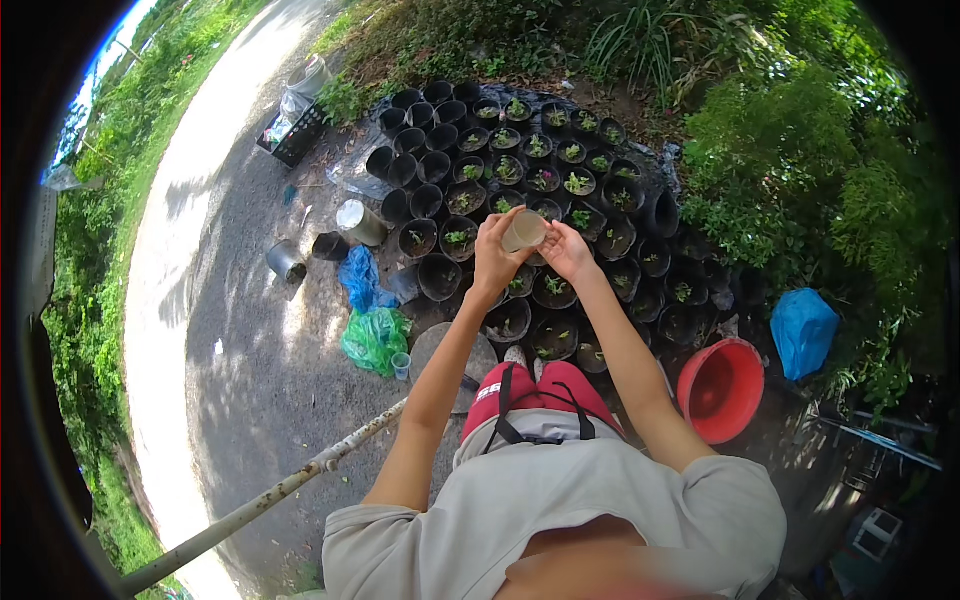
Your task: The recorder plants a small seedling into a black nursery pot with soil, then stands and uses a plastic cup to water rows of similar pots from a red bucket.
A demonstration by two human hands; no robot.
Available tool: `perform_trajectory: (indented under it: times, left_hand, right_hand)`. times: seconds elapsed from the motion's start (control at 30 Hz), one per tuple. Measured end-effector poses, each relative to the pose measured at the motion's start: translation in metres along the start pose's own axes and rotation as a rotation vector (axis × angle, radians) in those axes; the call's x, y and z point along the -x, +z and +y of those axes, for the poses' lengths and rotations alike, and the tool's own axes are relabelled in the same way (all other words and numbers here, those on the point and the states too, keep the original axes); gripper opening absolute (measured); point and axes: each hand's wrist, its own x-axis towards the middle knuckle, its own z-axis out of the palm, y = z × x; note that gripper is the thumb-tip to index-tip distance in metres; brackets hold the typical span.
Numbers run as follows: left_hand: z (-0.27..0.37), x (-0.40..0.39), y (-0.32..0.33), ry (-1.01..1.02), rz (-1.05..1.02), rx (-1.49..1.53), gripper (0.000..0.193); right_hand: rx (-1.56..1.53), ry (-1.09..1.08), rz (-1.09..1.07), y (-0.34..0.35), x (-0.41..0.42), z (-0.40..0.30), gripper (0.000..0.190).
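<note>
My left hand is closed around the side of a clear plastic cup, which holds something pale and cloudy. The fingertips of my right hand touch the cup's other side, its palm turned partly up. Beneath both hands spread rows of black plastic grow bags. Many hold soil and small green seedlings; one has a purple flower. Toward the upper left, several bags look dark inside, and whether they hold soil I cannot tell.
A red basin and a blue plastic bag lie at right. At left are a green plastic bag, another clear cup, a metal can, a black crate and a rusty white pole slanting across the pavement.
</note>
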Motion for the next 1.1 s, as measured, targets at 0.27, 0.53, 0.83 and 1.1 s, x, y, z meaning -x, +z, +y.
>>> perform_trajectory:
  times: [0.27,0.53,0.83,1.1]
  left_hand:
    - [0.012,0.026,0.018,-0.069,0.072,0.072,0.056]
    - [0.012,0.036,0.020,-0.360,0.158,0.618,0.063]
    - [-0.019,0.036,-0.015,-0.376,0.170,0.604,0.063]
    - [-0.031,0.008,-0.023,-0.164,0.006,0.188,0.059]
  right_hand:
    - [-0.056,0.249,-0.101,-0.030,-0.002,0.005,0.033]
    - [0.180,0.228,-0.030,0.053,-0.095,-0.093,0.055]
    - [0.876,-0.295,0.545,0.055,-0.100,-0.194,0.048]
    - [0.118,0.067,0.031,-0.019,-0.013,-0.050,0.036]
